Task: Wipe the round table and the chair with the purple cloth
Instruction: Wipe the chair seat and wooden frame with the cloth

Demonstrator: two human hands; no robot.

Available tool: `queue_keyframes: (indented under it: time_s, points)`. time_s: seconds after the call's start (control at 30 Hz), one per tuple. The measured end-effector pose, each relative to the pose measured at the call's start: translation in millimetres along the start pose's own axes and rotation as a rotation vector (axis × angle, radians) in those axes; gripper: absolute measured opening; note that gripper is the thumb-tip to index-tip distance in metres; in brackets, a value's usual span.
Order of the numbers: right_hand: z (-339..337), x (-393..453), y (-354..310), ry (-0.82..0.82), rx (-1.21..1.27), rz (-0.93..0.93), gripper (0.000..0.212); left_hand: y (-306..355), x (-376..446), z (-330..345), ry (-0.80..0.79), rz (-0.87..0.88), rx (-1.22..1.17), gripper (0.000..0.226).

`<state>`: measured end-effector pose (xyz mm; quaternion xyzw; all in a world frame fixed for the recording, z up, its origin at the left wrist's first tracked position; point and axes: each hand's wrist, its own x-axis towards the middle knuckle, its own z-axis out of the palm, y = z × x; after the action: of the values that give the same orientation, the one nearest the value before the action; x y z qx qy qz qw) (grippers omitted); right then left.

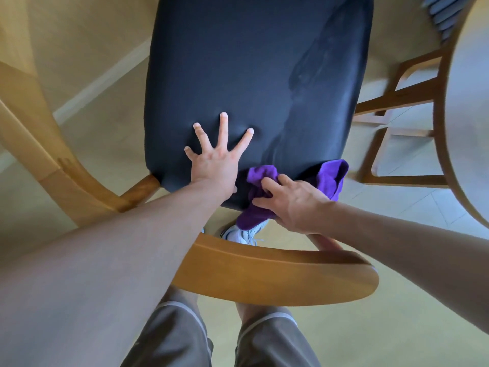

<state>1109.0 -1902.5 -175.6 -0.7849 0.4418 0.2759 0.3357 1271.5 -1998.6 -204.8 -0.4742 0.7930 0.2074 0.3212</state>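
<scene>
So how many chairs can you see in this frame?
2. The dark-seated chair fills the centre, directly under both hands. A second chair, only its wooden frame showing, stands at right beside the round table. Others may be hidden out of view.

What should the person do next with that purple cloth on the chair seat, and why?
Probably sweep the purple cloth forward across the dark seat. The right hand grips it bunched at the seat's near edge, damp streaks show only on the right side, and the left hand presses flat to steady the chair, so the left part looks unwiped.
</scene>
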Motion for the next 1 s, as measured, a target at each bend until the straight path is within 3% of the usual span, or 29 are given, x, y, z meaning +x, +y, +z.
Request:
queue_keyframes:
  time_s: [0.17, 0.23, 0.3, 0.4, 0.47, 0.57, 0.63, 0.73, 0.83, 0.9, 1.0]
  points:
    - [-2.8, -11.0, 29.1, -0.211, -0.043, 0.042, 0.031, -0.6, 0.1, 2.0, 0.015, 0.004, 0.003, 0.142]
    - [-14.4, -13.2, 38.0, -0.223, 0.065, 0.114, 0.027, -0.4, 0.8, 3.0, 0.018, 0.002, 0.0, 0.142]
    - [-30.4, -11.5, 51.5, -0.031, 0.268, 0.222, 0.029, 1.0, 1.4, 2.4, 0.014, -0.008, -0.014, 0.141]
    - [-56.4, 6.2, 81.6, 0.411, 0.55, 0.42, 0.038, 3.5, 2.6, 1.9, 0.003, -0.016, -0.019, 0.139]
    - [-67.9, 25.3, 92.9, 0.497, 0.668, 0.554, 0.042, 4.3, 3.1, 2.4, 0.0, -0.013, -0.021, 0.139]
    - [-62.2, 47.3, 66.3, 0.369, 0.598, 0.632, 0.047, 4.1, 3.1, 1.0, -0.022, -0.021, -0.023, 0.133]
    - [-45.9, 47.4, 30.7, 0.309, 0.45, 0.529, 0.047, 3.9, 4.0, 1.0, -0.019, -0.022, -0.016, 0.121]
    - [-22.5, 33.0, -7.4, 0.116, 0.271, 0.294, 0.044, 3.1, 4.1, 3.1, 0.011, -0.017, 0.001, 0.125]
    - [-29.2, 21.6, 2.7, -0.033, 0.335, 0.239, 0.026, 4.6, 3.3, 5.3, 0.052, -0.021, 0.018, 0.12]
    - [-48.6, 20.4, 32.2, 0.162, 0.545, 0.396, 0.01, 6.0, 4.5, 4.0, 0.039, -0.027, 0.02, 0.121]
    - [-79.4, 26.0, 84.6, 0.68, 0.752, 0.695, 0.018, 6.8, 5.7, 2.7, 0.017, -0.032, -0.001, 0.121]
